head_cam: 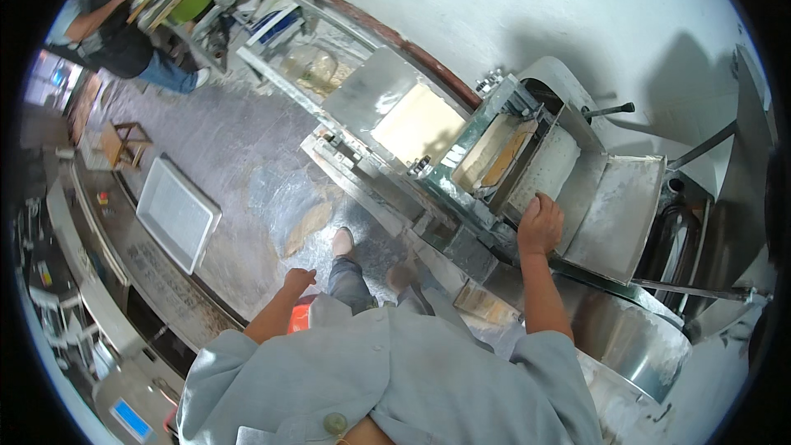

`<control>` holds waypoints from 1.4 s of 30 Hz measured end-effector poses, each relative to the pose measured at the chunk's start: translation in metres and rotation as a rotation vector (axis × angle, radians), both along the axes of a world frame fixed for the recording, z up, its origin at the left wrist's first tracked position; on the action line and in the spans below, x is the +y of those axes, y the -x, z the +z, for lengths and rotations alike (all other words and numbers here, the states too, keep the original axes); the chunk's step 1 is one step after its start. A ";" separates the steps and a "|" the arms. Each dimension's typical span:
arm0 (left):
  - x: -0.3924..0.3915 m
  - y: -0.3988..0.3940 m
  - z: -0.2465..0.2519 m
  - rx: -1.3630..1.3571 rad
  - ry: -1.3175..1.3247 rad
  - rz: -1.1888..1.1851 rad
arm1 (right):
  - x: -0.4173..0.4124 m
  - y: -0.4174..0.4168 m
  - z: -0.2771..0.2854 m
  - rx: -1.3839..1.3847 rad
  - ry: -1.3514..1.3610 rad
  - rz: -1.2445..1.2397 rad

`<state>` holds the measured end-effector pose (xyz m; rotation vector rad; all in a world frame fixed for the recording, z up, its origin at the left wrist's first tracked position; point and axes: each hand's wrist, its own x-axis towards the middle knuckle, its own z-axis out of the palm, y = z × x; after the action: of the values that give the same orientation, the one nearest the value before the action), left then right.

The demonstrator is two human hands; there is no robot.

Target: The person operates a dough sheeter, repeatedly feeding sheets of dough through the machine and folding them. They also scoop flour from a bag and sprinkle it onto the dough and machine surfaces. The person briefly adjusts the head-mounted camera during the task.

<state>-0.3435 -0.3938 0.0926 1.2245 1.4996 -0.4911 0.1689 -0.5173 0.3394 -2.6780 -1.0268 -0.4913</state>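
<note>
My right hand (541, 226) is at the near edge of the metal hopper of a dough sheeting machine (458, 164), its fingers curled; whether it grips something is hidden. Pale dough (544, 164) lies inside the hopper beside that hand. A flat cream-coloured dough sheet (420, 123) rests on the machine's outfeed, next to a bare metal plate (372, 85). My left hand (300, 280) hangs low over the floor, away from the machine, with its fingers curled and nothing visible in it.
A white plastic tray (179, 213) is on the floor at left, near a small wooden stool (125, 143). A long counter (160, 278) curves along the left. Another person (111, 31) stands at the upper left by stacked boards. A white wall rises behind the machine.
</note>
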 end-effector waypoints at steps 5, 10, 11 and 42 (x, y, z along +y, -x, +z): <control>-0.112 0.037 -0.010 0.090 -0.288 -0.035 | -0.006 0.001 -0.004 0.006 -0.086 -0.024; -0.285 0.062 -0.035 0.006 -0.307 -0.371 | -0.017 0.001 0.001 0.125 -0.175 0.001; -0.317 0.064 -0.032 0.006 -0.250 -0.261 | -0.018 0.002 0.004 0.097 -0.205 -0.017; -1.183 -0.098 0.050 0.417 0.127 1.169 | -0.324 0.333 -0.112 0.383 1.218 1.872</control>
<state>-0.2455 -1.5772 0.1429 0.0012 2.1858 -0.0242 -0.1639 -0.8411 0.2278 -0.7594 -3.2862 1.1952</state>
